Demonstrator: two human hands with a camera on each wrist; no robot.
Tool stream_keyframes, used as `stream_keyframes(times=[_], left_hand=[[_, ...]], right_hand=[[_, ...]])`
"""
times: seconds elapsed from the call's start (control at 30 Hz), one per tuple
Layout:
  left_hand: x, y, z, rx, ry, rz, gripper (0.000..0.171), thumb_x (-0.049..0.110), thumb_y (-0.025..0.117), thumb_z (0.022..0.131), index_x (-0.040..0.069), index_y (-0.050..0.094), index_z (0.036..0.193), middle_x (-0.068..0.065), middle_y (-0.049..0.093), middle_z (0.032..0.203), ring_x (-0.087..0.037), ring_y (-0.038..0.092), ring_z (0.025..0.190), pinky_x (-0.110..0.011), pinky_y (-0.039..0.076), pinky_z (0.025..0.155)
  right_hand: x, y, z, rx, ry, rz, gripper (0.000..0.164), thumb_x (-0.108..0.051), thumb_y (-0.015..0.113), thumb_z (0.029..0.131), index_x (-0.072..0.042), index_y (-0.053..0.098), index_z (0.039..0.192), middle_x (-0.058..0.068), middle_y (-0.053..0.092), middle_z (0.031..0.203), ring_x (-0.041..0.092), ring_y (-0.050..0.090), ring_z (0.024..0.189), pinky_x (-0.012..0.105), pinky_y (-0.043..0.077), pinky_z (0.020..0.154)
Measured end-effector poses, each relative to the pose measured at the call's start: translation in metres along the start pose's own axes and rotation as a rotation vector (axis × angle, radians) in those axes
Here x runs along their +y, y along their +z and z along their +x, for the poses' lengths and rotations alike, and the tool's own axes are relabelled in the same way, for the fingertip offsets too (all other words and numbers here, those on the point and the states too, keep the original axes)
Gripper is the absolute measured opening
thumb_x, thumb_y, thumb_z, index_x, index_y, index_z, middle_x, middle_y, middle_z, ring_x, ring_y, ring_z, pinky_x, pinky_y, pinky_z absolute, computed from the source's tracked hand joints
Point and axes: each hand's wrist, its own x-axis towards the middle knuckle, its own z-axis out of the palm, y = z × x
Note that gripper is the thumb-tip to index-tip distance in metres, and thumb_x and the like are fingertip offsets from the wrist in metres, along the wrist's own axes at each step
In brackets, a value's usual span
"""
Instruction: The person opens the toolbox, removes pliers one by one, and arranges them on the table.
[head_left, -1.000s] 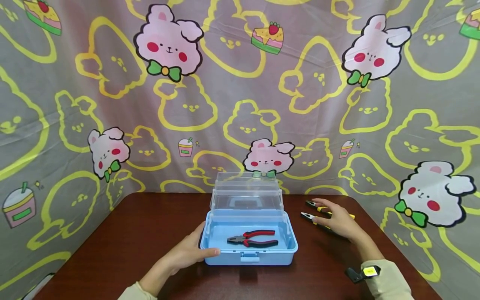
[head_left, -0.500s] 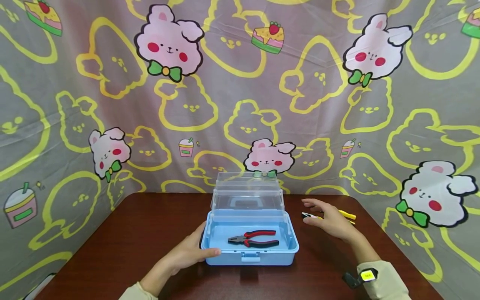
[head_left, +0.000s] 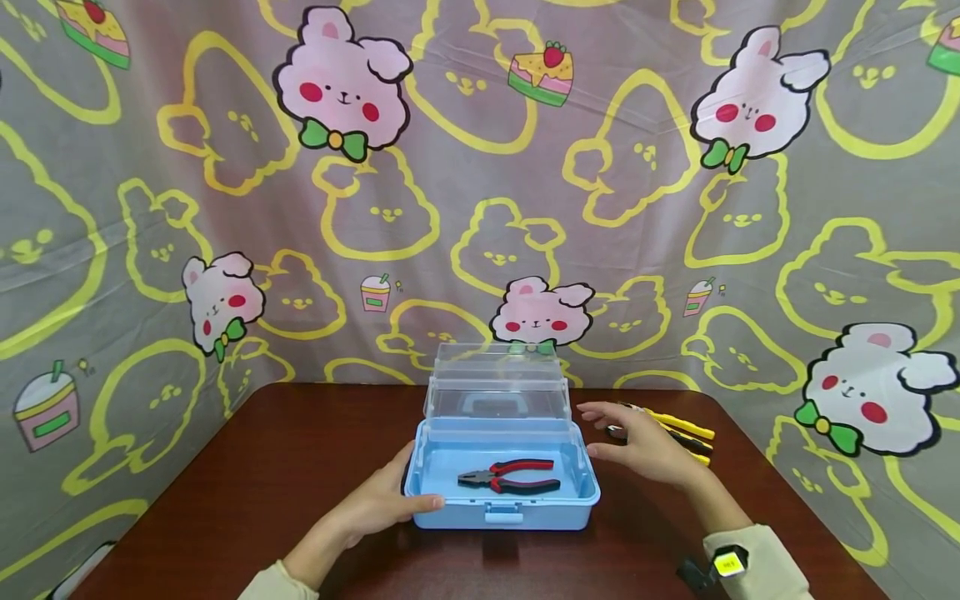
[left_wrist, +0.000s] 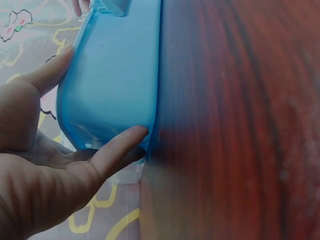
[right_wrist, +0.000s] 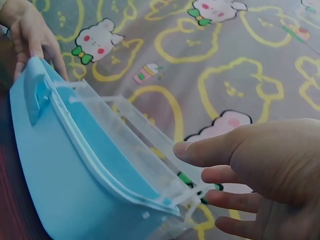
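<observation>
A light-blue toolbox (head_left: 450, 518) stands on the table with its clear lid (head_left: 498, 387) raised at the back. Inside lie pliers (head_left: 497, 482) with red and black handles. My left hand (head_left: 371, 506) grips the box's left end, thumb over the front rim; the left wrist view shows its fingers along the end wall (left_wrist: 112, 75). At the box's right end, my right hand (head_left: 647, 443) is spread with nothing in it, fingertips close to the rim, as the right wrist view also shows. Behind it, yellow-and-black-handled pliers (head_left: 686, 426) are partly hidden.
The dark reddish-brown table (head_left: 322, 433) has rounded far corners. A curtain (head_left: 442, 175) printed with cartoon rabbits hangs behind it and at both sides. A small device with a yellow screen (head_left: 729, 565) sits at my right sleeve.
My right hand has moved left, away from the yellow-handled pliers, to the box's right end, carrying nothing. The left hand and the toolbox have stayed in place.
</observation>
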Motion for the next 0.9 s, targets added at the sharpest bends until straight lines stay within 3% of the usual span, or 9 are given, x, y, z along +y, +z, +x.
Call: stream_keyframes(times=[0.2,0.4,0.6,0.7,0.9], left_hand=[[0.0,0.0,0.001,-0.002,0.003,-0.002,0.108,0.031,0.084,0.09,0.005,0.01,0.165,-0.032,0.033,0.156,-0.043,0.053,0.122,-0.054,0.056,0.081],[0.0,-0.002,0.001,0.004,0.012,0.018,0.107,0.03,0.084,0.09,0.005,0.011,0.165,-0.029,0.038,0.154,-0.039,0.054,0.121,-0.05,0.054,0.085],[-0.001,-0.003,0.001,-0.007,0.02,0.019,0.107,0.031,0.084,0.091,0.006,0.011,0.165,-0.03,0.04,0.153,-0.039,0.056,0.12,-0.051,0.054,0.086],[-0.002,-0.002,0.001,-0.012,0.016,0.006,0.107,0.031,0.084,0.091,0.005,0.01,0.165,-0.031,0.037,0.154,-0.04,0.055,0.12,-0.051,0.055,0.082],[-0.003,-0.002,0.002,-0.006,0.018,-0.007,0.107,0.029,0.084,0.091,0.006,0.01,0.165,-0.031,0.037,0.154,-0.041,0.055,0.119,-0.052,0.056,0.08]], right_hand=[[-0.011,0.004,0.001,-0.048,-0.055,-0.018,0.058,-0.021,0.082,0.092,-0.005,0.058,0.143,0.012,0.068,0.123,0.033,0.063,0.104,0.053,0.054,0.091],[-0.021,0.014,0.006,-0.099,-0.114,0.011,0.057,-0.027,0.081,0.093,-0.013,0.059,0.144,0.001,0.069,0.124,0.023,0.066,0.105,0.053,0.054,0.091],[-0.028,0.03,0.015,-0.141,-0.139,0.041,0.055,-0.026,0.08,0.094,-0.009,0.06,0.143,-0.004,0.068,0.124,0.015,0.064,0.106,0.051,0.054,0.09],[-0.03,0.038,0.02,-0.165,-0.146,0.045,0.054,-0.028,0.078,0.095,-0.008,0.061,0.142,-0.005,0.068,0.125,0.016,0.065,0.107,0.047,0.054,0.093],[-0.031,0.05,0.028,-0.197,-0.198,0.06,0.053,-0.036,0.076,0.096,-0.012,0.062,0.141,0.0,0.069,0.126,0.03,0.067,0.108,0.047,0.054,0.093]])
